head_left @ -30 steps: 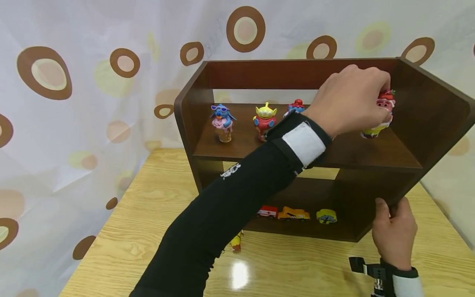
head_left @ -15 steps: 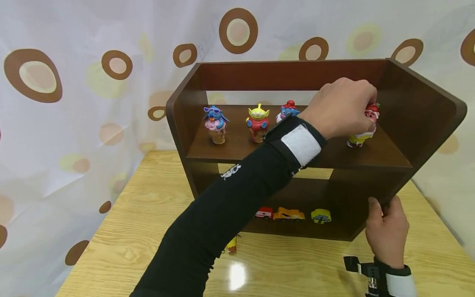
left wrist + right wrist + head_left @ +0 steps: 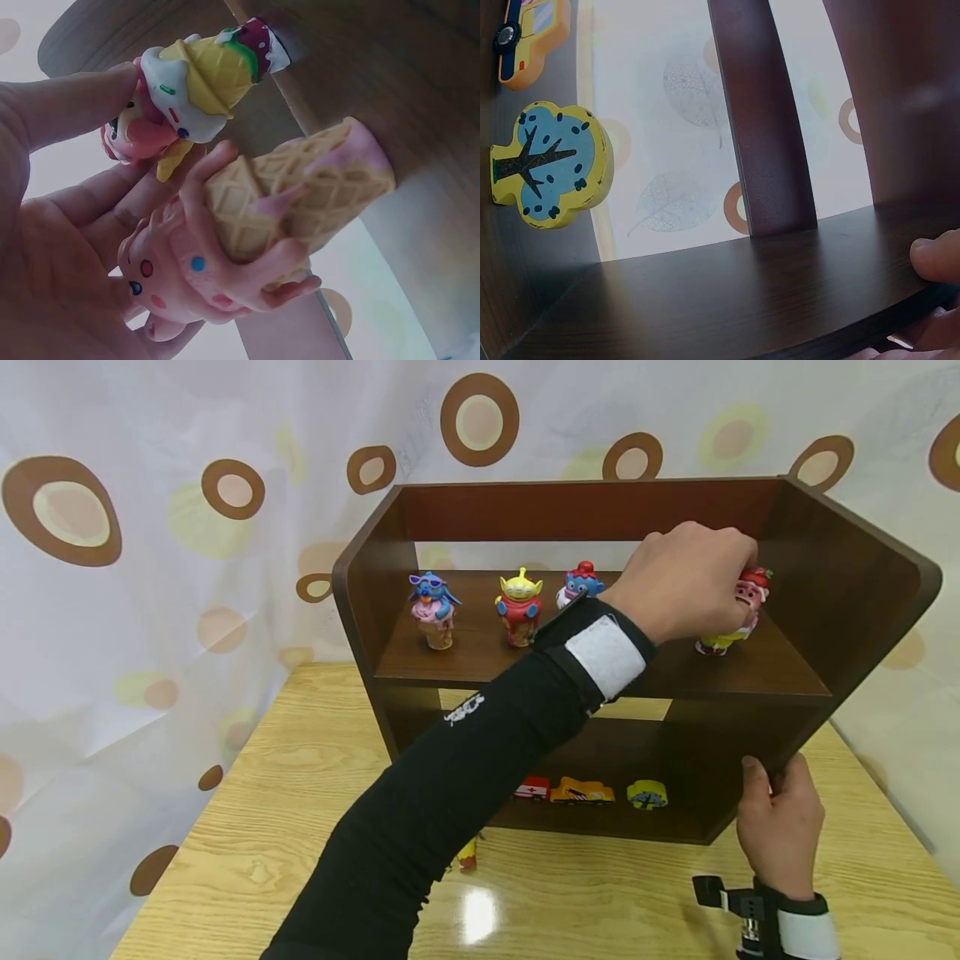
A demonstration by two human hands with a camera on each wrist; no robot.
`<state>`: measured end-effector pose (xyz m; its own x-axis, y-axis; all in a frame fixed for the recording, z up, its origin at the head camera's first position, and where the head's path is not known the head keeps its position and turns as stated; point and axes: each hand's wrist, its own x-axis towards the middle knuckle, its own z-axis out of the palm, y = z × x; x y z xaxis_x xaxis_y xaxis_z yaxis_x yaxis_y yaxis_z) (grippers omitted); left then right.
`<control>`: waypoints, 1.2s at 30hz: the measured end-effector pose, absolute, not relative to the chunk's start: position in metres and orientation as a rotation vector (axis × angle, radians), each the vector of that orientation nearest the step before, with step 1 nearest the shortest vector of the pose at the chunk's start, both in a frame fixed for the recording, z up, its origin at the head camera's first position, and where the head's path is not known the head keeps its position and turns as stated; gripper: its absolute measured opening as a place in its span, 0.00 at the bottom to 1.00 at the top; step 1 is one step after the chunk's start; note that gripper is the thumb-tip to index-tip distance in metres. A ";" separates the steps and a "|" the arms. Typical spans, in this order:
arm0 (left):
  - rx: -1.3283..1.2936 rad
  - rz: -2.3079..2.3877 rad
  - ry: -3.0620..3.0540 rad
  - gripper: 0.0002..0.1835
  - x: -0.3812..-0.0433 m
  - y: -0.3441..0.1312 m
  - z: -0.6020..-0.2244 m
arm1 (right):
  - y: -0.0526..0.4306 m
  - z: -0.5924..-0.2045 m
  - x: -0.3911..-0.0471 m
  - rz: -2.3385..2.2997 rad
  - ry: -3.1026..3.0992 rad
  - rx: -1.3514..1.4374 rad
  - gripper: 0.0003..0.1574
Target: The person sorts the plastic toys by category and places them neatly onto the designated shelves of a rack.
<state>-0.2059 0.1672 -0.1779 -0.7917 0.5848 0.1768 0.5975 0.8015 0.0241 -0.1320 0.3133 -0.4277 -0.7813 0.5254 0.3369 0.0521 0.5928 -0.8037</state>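
Observation:
My left hand [image 3: 684,583] reaches across to the right end of the top shelf. Its thumb and fingers pinch a pink figurine with a strawberry hat and a yellow cone base [image 3: 206,79]. The figurine tilts, its base close over the shelf board; I cannot tell if it touches. Nearer the left wrist camera stands a pink ice-cream-cone figurine [image 3: 259,202], hidden by the wrist in the head view. Low on the right, my right hand [image 3: 782,828] grips the front edge of the dark wooden shelf unit's side panel [image 3: 847,585], thumb on the inner face.
A blue figurine with sunglasses [image 3: 435,610], a yellow three-eyed figurine [image 3: 519,602] and a blue one with a red hat [image 3: 582,583] stand along the top shelf. Below are a red vehicle [image 3: 532,788], a yellow truck [image 3: 582,791] and a tree block [image 3: 551,169].
My left hand has lowered the strawberry-hat figurine towards the top shelf and shifted it slightly left. My right hand keeps its grip on the side panel. The head view has turned a little.

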 end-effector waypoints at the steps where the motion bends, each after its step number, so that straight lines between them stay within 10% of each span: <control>1: -0.935 -0.112 -2.827 0.17 -0.206 0.167 -0.178 | 0.313 -0.428 -0.132 1.120 -2.266 -0.456 0.25; 15: -0.972 -0.271 -2.521 0.38 -0.178 0.133 -0.169 | 0.308 -0.431 -0.129 1.144 -2.281 -0.508 0.26; 36: -1.301 -0.986 -1.881 0.05 -0.074 -0.034 -0.274 | 0.313 -0.428 -0.132 1.159 -2.287 -0.511 0.26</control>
